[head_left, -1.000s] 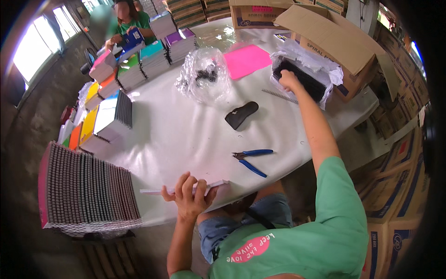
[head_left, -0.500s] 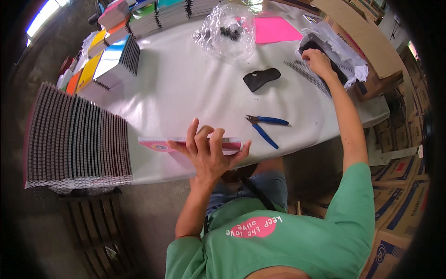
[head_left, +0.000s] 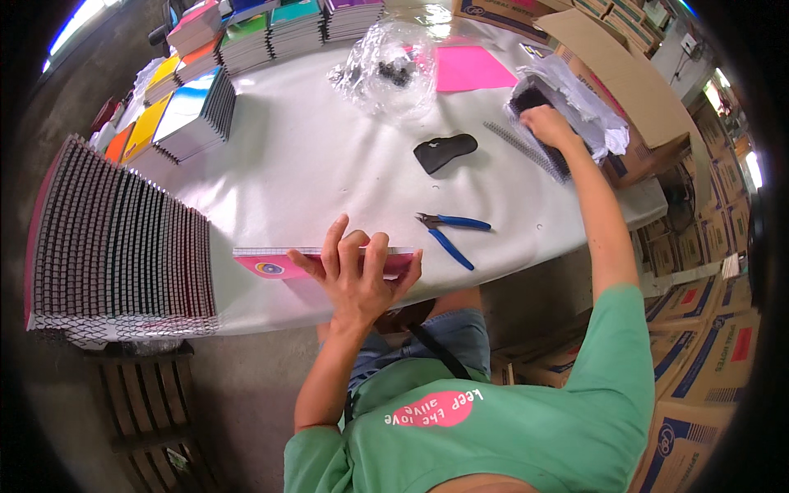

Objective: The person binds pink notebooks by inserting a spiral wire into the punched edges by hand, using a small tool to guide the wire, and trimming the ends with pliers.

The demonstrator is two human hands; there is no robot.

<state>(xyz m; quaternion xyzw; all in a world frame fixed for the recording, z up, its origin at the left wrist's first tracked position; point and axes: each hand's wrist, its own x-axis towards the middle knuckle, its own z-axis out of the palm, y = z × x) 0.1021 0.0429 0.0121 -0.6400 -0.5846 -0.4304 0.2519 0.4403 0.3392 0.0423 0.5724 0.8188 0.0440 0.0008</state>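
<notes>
My left hand grips a pink notebook that stands on its long edge near the table's front edge, its fingers reaching over the top. At the right, my right hand is closed among black spiral binding coils lying in white wrapping; its fingertips are partly hidden. Several coils stick out of the bundle to the left of that hand. Between my hands lie blue-handled wire cutters with their jaws apart. Farther back is a small black pouch-like piece.
A tall stack of coil-bound notebooks stands at the left table edge. Bound notebooks with coloured covers line the back left. A clear plastic bag and a pink sheet lie behind. An open cardboard box flanks the right side.
The whole view has shifted slightly. The notebook's pink face shows more now. My right hand remains at the coils, its fingers a little more curled.
</notes>
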